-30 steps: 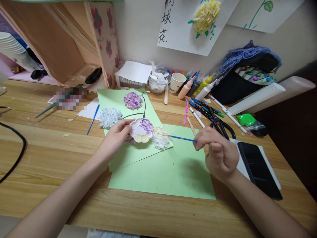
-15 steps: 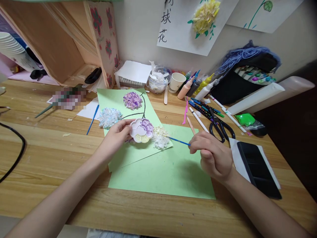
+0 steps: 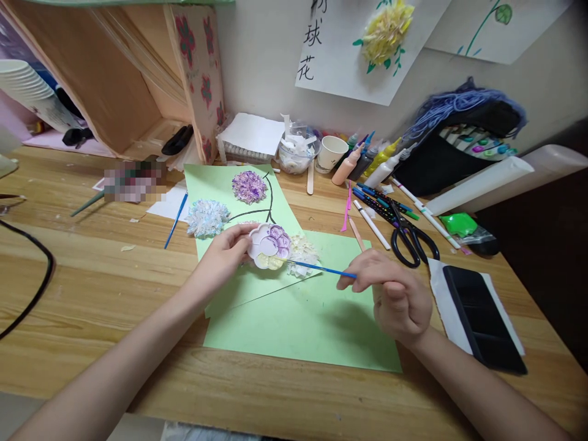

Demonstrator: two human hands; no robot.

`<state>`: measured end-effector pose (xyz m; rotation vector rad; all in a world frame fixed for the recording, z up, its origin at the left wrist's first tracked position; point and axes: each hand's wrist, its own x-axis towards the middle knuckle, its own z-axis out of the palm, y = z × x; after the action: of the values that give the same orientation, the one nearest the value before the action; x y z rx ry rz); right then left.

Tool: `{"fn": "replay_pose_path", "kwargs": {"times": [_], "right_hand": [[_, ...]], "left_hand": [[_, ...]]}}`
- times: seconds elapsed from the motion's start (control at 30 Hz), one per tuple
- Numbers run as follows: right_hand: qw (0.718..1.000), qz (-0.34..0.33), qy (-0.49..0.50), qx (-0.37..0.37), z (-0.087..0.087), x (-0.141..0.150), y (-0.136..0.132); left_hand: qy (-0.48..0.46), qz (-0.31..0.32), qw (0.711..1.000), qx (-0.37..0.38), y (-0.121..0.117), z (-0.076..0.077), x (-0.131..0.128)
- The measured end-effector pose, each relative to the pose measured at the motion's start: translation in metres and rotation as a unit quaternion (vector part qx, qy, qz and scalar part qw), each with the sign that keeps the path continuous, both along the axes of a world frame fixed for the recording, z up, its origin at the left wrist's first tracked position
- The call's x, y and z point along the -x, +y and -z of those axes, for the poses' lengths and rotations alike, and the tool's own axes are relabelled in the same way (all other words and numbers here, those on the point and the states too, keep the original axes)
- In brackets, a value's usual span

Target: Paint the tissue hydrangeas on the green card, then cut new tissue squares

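Observation:
My left hand [image 3: 229,248] grips the edge of a small white flower-shaped paint palette [image 3: 263,245], held above the green paper. Purple and pale yellow paint sit in its wells. A thin blue paintbrush [image 3: 321,268] is pinched in my right hand [image 3: 390,291], its tip at the yellow paint on the palette's lower right edge. Just beyond the brush lies a white and pale yellow paper flower [image 3: 304,252]. On the same green sheet [image 3: 285,214] are a purple flower [image 3: 248,186], a light blue flower [image 3: 207,218] and black drawn stems. Another flower is mostly hidden behind the palette.
Black scissors [image 3: 408,239] and several pens lie right of the papers. A black case [image 3: 482,318] rests on white paper at the right. Paint bottles [image 3: 346,168], a paper cup [image 3: 331,153] and a clear bowl [image 3: 297,156] stand along the wall. A second blue brush [image 3: 176,219] lies left.
My right hand has moved the brush tip left, from the white and yellow flower to the yellow paint on the palette. The view has shifted slightly.

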<state>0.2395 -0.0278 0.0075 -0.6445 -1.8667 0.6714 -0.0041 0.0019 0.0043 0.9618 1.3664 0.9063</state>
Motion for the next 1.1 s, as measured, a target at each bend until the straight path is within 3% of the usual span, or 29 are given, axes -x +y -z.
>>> {"fn": "replay_pose_path", "kwargs": {"times": [0.6, 0.7, 0.83, 0.93, 1.1], "right_hand": [[1.000, 0.020, -0.017, -0.008, 0.000, -0.003, 0.003], [0.995, 0.069, 0.059, -0.047, -0.006, -0.003, 0.007], [0.967, 0.181, 0.153, -0.092, -0.013, -0.008, 0.018], [0.963, 0.214, 0.140, -0.087, -0.013, -0.013, 0.025], [0.977, 0.191, 0.074, -0.066, -0.009, -0.017, 0.025]], "left_hand": [[0.004, 0.006, 1.000, -0.012, -0.002, 0.001, -0.001], [0.007, 0.002, 1.000, -0.007, -0.001, 0.000, 0.000], [0.002, 0.006, 1.000, -0.010, 0.000, 0.000, 0.002], [0.001, 0.002, 1.000, -0.009, 0.001, 0.000, 0.002], [0.011, -0.002, 1.000, -0.008, 0.002, 0.001, 0.002]]}}
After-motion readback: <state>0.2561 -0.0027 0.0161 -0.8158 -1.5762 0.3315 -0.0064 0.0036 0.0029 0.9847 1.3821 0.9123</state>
